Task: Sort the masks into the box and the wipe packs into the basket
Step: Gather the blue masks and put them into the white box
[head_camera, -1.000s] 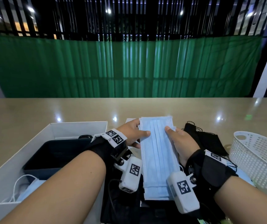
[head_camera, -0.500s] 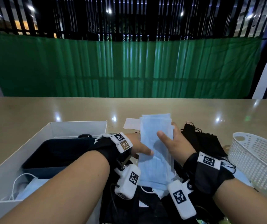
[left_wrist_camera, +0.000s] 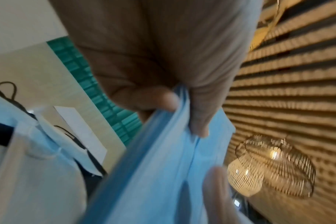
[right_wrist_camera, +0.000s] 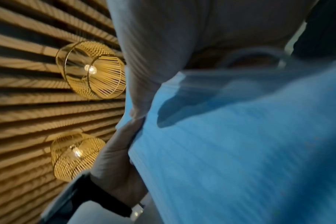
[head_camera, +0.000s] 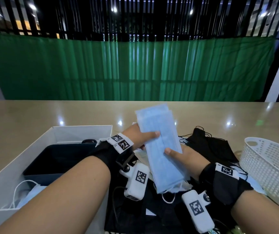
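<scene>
A stack of light blue masks (head_camera: 160, 146) is held up off the table, tilted with its far end raised. My left hand (head_camera: 140, 138) grips its left edge, thumb on top; the left wrist view shows the blue masks (left_wrist_camera: 163, 174) pinched between thumb and fingers. My right hand (head_camera: 180, 156) holds the right edge lower down, thumb on top, and the blue masks (right_wrist_camera: 240, 144) fill the right wrist view. The white box (head_camera: 78, 132) with a dark inner tray stands at the left, a blue mask (head_camera: 25, 193) lying in its near end. The white perforated basket (head_camera: 273, 164) stands at the right.
Black masks (head_camera: 214, 146) lie in a pile between my right hand and the basket. More white and blue masks lie under my hands on a dark sheet (head_camera: 143, 217). A white paper slip (head_camera: 134, 124) lies behind the stack. Beige table (head_camera: 34, 115) stretches to a green curtain.
Both hands have lifted the blue mask stack off the pile and tilted it upright and leftward. My right thumb slid down the stack toward me.
</scene>
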`<state>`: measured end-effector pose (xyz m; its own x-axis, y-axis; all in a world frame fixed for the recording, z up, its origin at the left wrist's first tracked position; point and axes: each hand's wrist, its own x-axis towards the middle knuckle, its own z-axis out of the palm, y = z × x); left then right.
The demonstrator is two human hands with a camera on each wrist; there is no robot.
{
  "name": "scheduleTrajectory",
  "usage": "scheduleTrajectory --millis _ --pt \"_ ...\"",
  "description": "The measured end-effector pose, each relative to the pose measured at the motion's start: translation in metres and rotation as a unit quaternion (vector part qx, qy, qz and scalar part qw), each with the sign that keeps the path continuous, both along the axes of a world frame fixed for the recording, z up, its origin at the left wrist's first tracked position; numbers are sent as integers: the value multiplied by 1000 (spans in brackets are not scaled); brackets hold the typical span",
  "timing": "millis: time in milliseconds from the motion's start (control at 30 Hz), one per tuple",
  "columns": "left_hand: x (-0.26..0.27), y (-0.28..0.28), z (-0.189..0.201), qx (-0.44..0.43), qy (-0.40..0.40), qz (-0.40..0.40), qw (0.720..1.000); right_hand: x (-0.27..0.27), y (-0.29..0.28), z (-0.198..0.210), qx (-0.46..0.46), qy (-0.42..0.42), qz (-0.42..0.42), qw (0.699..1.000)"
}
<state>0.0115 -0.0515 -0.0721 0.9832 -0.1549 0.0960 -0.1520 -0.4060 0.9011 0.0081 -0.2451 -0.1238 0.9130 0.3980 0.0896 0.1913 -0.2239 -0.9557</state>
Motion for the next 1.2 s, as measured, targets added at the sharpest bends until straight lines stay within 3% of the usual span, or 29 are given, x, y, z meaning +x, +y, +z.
scheduleTrajectory --millis 100,233,400,467,600,700,933,1200 --pt "6 5 1 -117 -18 70 990 5 -1 2 35 1 -19 999" --pt "7 5 3 -184 -10 97 978 4 4 11 108 -2 -34 994" --pt "0 -3 6 -183 49 -14 982 -1 6 17 110 -21 -40 993" --pt "-4 -6 6 -173 49 -23 983 -2 7 17 93 -21 -37 995" --pt "0 -1 6 -184 7 94 978 3 6 11 61 -49 -95 992" --pt "4 3 9 -209 -8 183 961 15 -1 2 52 -9 -174 983" --pt "2 3 17 -237 -40 232 943 22 -19 -24 -199 59 -128 970" --pt "-2 4 20 -189 -12 241 952 20 -14 -29 -267 97 -83 955"
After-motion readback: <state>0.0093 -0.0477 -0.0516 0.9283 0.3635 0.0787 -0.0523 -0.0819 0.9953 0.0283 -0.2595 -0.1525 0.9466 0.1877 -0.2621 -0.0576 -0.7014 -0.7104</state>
